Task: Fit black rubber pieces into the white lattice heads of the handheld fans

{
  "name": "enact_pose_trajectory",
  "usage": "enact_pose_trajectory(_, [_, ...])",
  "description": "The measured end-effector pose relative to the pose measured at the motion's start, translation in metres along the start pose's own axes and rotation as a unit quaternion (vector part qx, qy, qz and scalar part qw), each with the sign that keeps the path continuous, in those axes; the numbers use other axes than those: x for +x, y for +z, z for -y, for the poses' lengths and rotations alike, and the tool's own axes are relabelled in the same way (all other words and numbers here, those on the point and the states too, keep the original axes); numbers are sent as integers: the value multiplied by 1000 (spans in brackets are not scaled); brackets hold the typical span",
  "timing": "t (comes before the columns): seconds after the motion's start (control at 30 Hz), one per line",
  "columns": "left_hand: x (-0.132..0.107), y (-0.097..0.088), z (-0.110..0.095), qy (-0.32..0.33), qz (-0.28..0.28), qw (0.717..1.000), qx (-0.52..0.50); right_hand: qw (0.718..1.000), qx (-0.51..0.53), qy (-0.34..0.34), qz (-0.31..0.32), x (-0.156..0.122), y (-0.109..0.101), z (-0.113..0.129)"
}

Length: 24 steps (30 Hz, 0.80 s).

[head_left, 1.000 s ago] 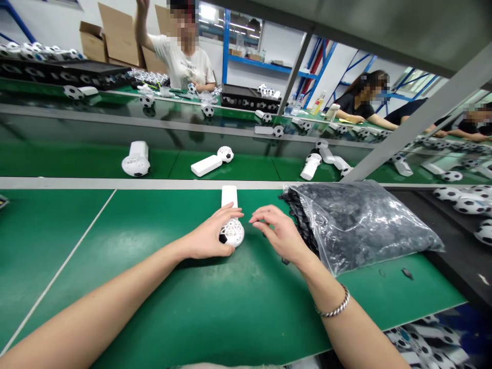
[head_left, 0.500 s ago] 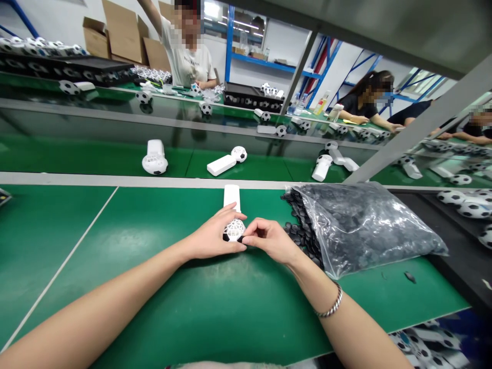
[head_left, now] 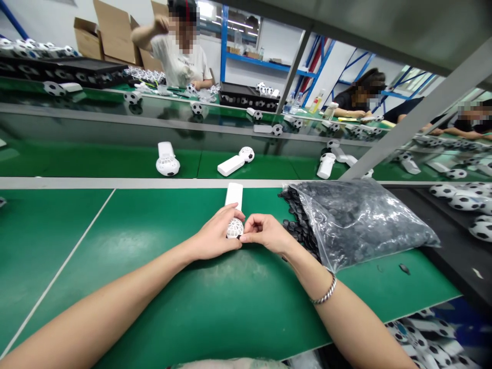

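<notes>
left hand (head_left: 213,233) is cupping a white lattice ball head (head_left: 234,228) joined to a white handle (head_left: 234,196) at the near centre of the green surface (head_left: 154,287). right hand (head_left: 265,231) is pinching against it, pinched item hidden. visible cells are remaining mostly bare; a bag of black pieces (head_left: 361,220) is lying right.

Over the near counter (head_left: 115,266) are two hands (head_left: 213,231), with one white handle (head_left: 234,196), one lattice ball (head_left: 234,228) and one clear bag (head_left: 361,225) of black pieces, too many to count. One bracelet (head_left: 324,290) circles a wrist. Four white fans (head_left: 230,165) lie farther off, the rightmost partly hidden. Three people (head_left: 179,59) are beyond them.
</notes>
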<state>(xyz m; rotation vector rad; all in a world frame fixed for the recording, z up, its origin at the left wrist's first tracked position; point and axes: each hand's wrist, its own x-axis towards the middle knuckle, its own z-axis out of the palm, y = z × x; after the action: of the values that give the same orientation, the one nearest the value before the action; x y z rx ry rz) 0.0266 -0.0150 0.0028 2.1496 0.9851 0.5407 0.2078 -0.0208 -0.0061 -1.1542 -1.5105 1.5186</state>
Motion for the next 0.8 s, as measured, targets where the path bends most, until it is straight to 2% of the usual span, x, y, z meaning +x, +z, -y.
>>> enact_pose_trajectory(0.13, [-1,-2,7,-14,-14,1000,12,985,-129,-69,-93,-7,-26,13])
enact_pose_trajectory(0.2, [-1,0,11,-59,-47,997,32,965,-232,-42,-119,-13,-40,16])
enact_pose_trajectory(0.27, [1,4,13,-98,-75,992,34,941,-322,11,-99,-16,-49,13])
enact_pose_trajectory(0.33, [2,4,13,-108,-77,991,19,916,-391,44,-78,-17,-49,8])
enact_pose_trajectory(0.47, [1,-9,9,-86,-3,996,-19,859,-506,55,-64,-16,-35,7])
enact_pose_trajectory(0.57, [-1,-16,4,-76,49,996,-25,773,-627,76,-69,-19,-14,15])
enact_pose_trajectory(0.63, [-2,-15,2,-74,31,997,-12,712,-691,97,-82,-23,1,20])
enact_pose_trajectory(0.67, [-2,-13,2,-72,13,997,-5,691,-710,106,-85,-25,9,21])
enact_pose_trajectory(0.73, [-2,-9,3,-68,-8,998,0,671,-728,109,-87,-27,19,22])
enact_pose_trajectory(0.8, [0,-10,4,-66,-7,998,0,666,-735,94,-85,-28,22,21])
